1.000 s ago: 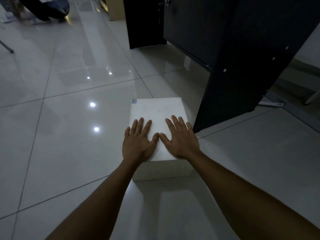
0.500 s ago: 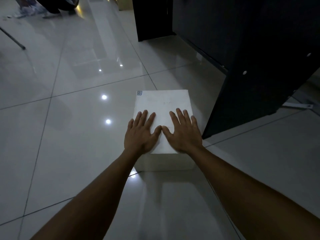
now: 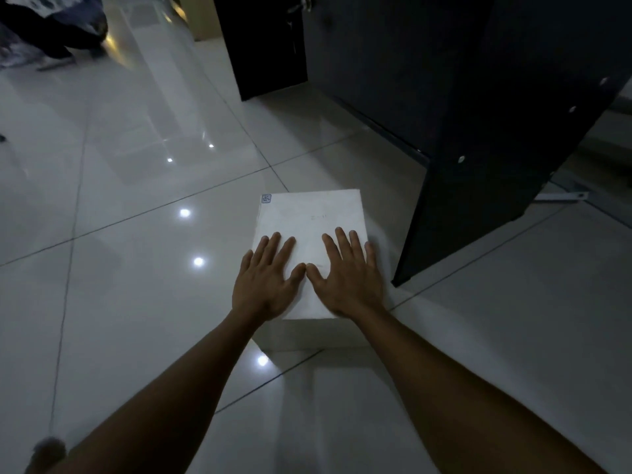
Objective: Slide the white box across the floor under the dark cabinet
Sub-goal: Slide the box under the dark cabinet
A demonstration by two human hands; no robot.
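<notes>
A white box (image 3: 309,213) with a small blue mark at its far left corner lies flat on the glossy tiled floor (image 3: 136,285). My left hand (image 3: 265,280) and my right hand (image 3: 347,275) both rest palm down on the near half of its top, fingers spread, thumbs almost touching. The dark cabinet (image 3: 478,107) stands to the right and beyond; its near side panel comes down to the floor just right of the box. A low gap shows under its front edge, beyond the box.
A second dark panel (image 3: 263,46) stands farther back, left of the cabinet. A person's dark clothing (image 3: 51,29) shows at the far top left. A pale metal strip (image 3: 561,197) lies on the floor behind the cabinet's side panel.
Both hands have stayed flat on the box. The box has moved slightly forward along the floor beside the cabinet's side panel, and the view has shifted with it.
</notes>
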